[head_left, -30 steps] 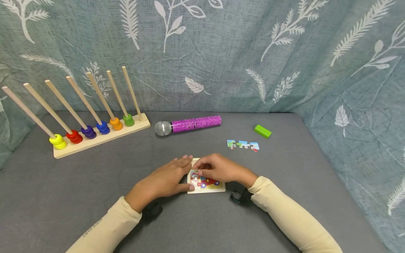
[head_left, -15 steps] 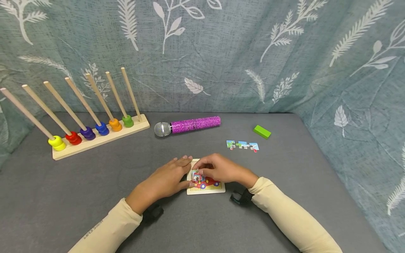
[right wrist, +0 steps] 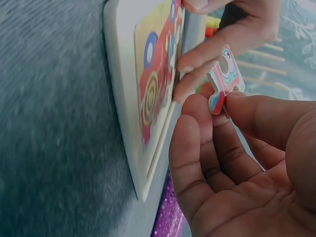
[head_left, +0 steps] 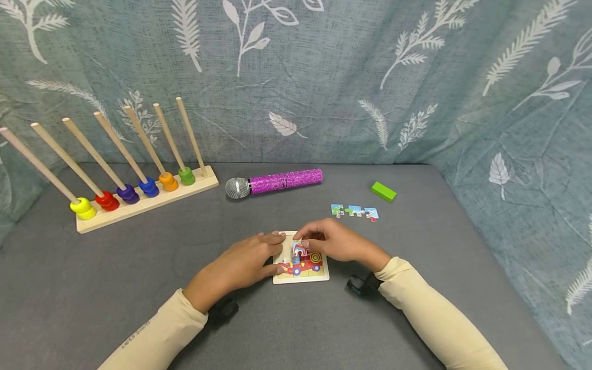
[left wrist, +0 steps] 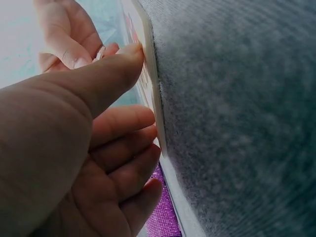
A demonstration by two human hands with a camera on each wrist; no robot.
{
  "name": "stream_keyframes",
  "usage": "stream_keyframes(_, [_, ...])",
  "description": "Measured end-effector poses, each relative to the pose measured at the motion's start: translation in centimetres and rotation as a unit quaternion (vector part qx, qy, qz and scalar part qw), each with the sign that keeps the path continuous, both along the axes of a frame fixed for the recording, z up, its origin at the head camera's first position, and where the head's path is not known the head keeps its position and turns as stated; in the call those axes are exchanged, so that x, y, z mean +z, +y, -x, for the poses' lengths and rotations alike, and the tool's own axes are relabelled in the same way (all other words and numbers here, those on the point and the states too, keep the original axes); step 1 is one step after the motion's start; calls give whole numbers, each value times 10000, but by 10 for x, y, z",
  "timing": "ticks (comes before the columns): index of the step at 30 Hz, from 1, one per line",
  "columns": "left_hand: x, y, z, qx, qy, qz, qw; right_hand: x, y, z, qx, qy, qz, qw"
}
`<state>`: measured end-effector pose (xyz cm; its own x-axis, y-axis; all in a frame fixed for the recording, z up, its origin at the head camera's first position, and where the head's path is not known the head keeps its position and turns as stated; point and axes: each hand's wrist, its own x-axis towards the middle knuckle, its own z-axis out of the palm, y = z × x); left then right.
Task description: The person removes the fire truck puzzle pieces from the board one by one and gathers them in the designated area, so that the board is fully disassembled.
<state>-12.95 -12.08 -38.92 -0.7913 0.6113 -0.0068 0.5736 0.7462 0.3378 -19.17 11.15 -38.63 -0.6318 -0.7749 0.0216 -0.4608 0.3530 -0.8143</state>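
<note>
A small wooden jigsaw tray [head_left: 302, 280] with a pale frame lies in front of the person, its lower part filled with pieces that show a red car. The left hand [head_left: 240, 261] rests on the tray's left side, thumb at the lower corner and fingers extended along the upper left edge. Between thumb and fingertips the right hand [head_left: 339, 240] pinches a puzzle piece [right wrist: 229, 74], printed pink, white and red, raised over the tray. Bare wood shows at the tray's upper left.
Three loose puzzle pieces [head_left: 354, 211] lie behind the tray to the right, near a green block [head_left: 384, 191]. A glittery purple microphone [head_left: 287, 181] lies at the back. A wooden peg stand [head_left: 152, 203] with coloured rings fills the back left.
The right hand has lifted the puzzle piece from the tray's left side and moved it right and up. The left hand stays on the tray, its fingers shifted slightly.
</note>
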Motion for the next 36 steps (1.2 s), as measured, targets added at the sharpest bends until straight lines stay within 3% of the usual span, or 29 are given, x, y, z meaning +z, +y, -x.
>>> stream_keyframes(6, [0,-2,0,-136,-157,-291,9994,6,8,4,-169,74,84,9998])
stream_keyframes(12, [-3,-3,0,-743,-151,-625,9952,11,14,7,-358,98,253,9990])
stream_keyframes(16, [-5,-3,0,-937,-227,-659,9932,12,18,9,-423,117,207,9988])
stream_keyframes(30, [-4,-5,2,-931,-333,-392,9943,15,30,14,-720,-13,218,9972])
stream_keyframes(36, [-3,-5,3,-970,-318,-392,9940,11,39,20,-843,355,14,9958])
